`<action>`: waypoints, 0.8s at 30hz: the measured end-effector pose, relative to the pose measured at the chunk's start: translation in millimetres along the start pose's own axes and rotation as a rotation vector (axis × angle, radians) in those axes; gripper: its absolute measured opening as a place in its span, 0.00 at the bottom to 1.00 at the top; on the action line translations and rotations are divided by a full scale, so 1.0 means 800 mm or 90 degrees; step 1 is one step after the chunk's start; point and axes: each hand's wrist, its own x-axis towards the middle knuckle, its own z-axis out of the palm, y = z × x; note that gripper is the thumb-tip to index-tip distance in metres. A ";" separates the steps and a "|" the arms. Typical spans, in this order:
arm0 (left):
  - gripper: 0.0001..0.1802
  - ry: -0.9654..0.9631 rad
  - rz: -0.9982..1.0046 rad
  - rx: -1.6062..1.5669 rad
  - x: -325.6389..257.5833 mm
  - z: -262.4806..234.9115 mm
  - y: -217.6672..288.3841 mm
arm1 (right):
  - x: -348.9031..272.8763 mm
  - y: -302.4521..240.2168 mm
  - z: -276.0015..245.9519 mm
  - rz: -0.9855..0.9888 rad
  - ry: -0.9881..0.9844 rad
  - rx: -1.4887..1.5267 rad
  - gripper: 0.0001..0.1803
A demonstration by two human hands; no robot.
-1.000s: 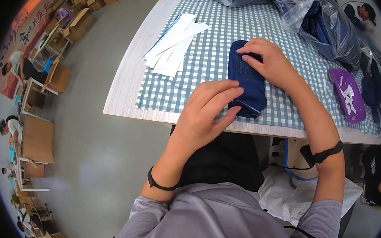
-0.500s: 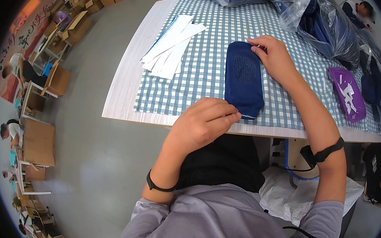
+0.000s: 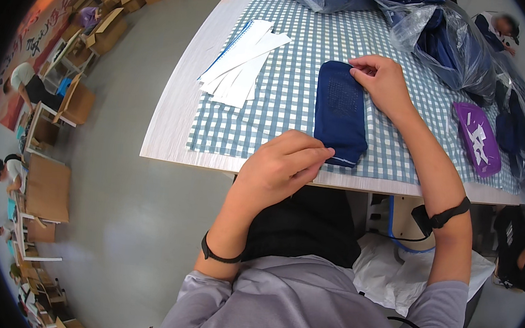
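A navy sock (image 3: 341, 120) with a patch of small dots on its sole lies flat on the checked cloth, its long side pointing away from me. My left hand (image 3: 279, 167) pinches the near end, at the pale-edged opening, with thumb and fingers pressed together. At the far right corner, the thumb and fingertips of my right hand (image 3: 383, 86) close on the sock's edge. White paper strips (image 3: 239, 68) lie fanned out to the left of the sock. A purple tray (image 3: 478, 139) holding white pieces sits to the right of my right forearm.
Clear plastic bags of navy goods (image 3: 444, 52) line the table's far and right sides. The blue-and-white checked cloth (image 3: 299, 30) covers much of the pale tabletop (image 3: 173, 118). Cardboard boxes (image 3: 49, 186) and other people stand beyond the floor at left. A white bag (image 3: 390, 269) hangs below the table.
Both hands keep their places at the two ends of the sock. The whole view has shifted slightly, and the sock looks nearly unmoved on the cloth.
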 end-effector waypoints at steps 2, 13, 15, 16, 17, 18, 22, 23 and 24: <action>0.18 -0.006 -0.001 0.018 -0.003 0.000 -0.002 | 0.000 0.002 -0.002 0.011 -0.011 -0.008 0.13; 0.15 0.004 0.107 -0.013 -0.007 -0.002 -0.008 | -0.001 -0.001 -0.005 0.015 -0.019 0.043 0.15; 0.15 -0.001 0.110 -0.012 -0.007 -0.002 -0.007 | -0.001 0.002 -0.006 0.018 -0.019 0.042 0.15; 0.15 -0.003 0.108 -0.016 -0.007 -0.002 -0.007 | -0.001 0.001 -0.006 0.020 -0.021 0.041 0.16; 0.15 -0.005 0.106 -0.020 -0.008 -0.001 -0.007 | -0.001 0.000 -0.006 0.019 -0.020 0.041 0.16; 0.15 -0.006 0.106 -0.020 -0.008 -0.001 -0.006 | -0.001 -0.001 -0.006 0.015 -0.015 0.041 0.16; 0.16 -0.001 0.108 -0.012 -0.007 0.002 -0.004 | -0.004 -0.001 -0.005 0.027 0.001 0.065 0.16; 0.16 0.001 0.106 -0.011 -0.007 0.003 -0.002 | -0.007 -0.002 -0.008 0.029 0.000 0.063 0.16; 0.16 0.001 0.105 -0.015 -0.007 0.004 0.000 | -0.010 -0.003 -0.012 -0.008 0.012 0.022 0.14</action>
